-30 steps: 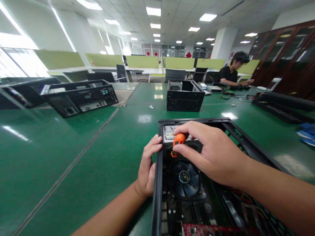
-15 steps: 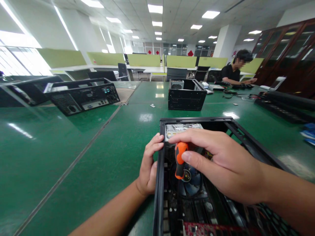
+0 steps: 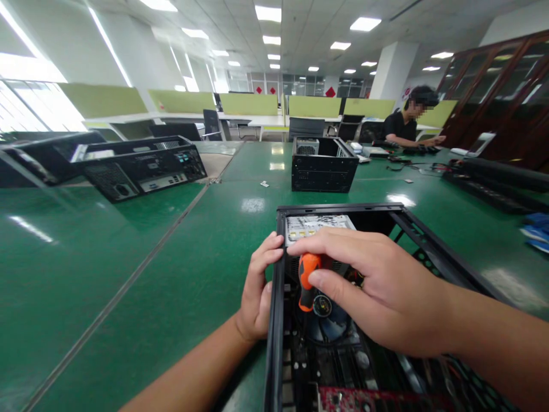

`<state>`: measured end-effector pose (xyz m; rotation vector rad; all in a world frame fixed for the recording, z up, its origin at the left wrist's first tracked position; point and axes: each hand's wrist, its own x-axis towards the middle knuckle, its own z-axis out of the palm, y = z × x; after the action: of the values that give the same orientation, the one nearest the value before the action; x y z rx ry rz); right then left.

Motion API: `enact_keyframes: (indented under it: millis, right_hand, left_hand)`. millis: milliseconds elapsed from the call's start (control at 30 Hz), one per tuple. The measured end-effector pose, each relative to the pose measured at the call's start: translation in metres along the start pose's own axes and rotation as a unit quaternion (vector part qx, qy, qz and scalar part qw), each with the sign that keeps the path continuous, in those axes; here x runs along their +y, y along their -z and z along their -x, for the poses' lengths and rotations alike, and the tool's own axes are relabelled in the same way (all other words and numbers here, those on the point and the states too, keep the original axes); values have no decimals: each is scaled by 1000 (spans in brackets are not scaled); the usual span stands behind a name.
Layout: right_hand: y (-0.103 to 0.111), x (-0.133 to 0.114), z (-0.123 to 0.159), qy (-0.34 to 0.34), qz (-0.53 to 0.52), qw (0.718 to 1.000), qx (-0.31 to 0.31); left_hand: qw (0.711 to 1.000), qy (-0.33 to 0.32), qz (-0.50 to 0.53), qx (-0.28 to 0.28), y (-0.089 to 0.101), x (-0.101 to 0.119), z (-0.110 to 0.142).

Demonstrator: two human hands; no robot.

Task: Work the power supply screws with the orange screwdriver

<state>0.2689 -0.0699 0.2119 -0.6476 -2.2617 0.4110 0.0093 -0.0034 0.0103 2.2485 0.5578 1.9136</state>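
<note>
An open black computer case (image 3: 278, 320) lies in front of me. Inside show a round fan (image 3: 328, 329), a silver power supply (image 3: 300, 224) and a red circuit board (image 3: 360, 399). My right hand (image 3: 377, 286) is over the case, its thumb and fingers closed on the orange and black handle of a screwdriver (image 3: 306, 280). That handle stands nearly upright above the fan; I cannot make out its tip. My left hand (image 3: 259, 292) grips the case's left side from outside, with its fingertips on the frame edge.
Another black case (image 3: 325, 171) stands farther back on the green table (image 3: 180, 286). More case parts (image 3: 146, 169) lie at the left. A person (image 3: 407, 123) sits at the far right, near cables and a dark panel (image 3: 493, 186). Something blue (image 3: 538, 229) lies at the right edge.
The screwdriver handle has moved slightly left with my right hand and its tilt has changed a little. My left hand stays on the case edge. The whole view has shifted slightly.
</note>
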Motion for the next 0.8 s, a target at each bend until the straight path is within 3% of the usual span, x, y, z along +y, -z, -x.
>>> enact_keyframes:
  millis: [467,633,800]
  right_hand:
    - [7,-4,4,21,-5,1000,-19]
    - [5,-2,2,2,-2,1000,-15]
    - [19,-1,1,-38,-27,999,-17]
  left_hand:
    - [1000,14,10,2,0,-2,3]
    - [1000,10,19,2,0,-1,2]
    - [1000,10,3,8,0,0,0]
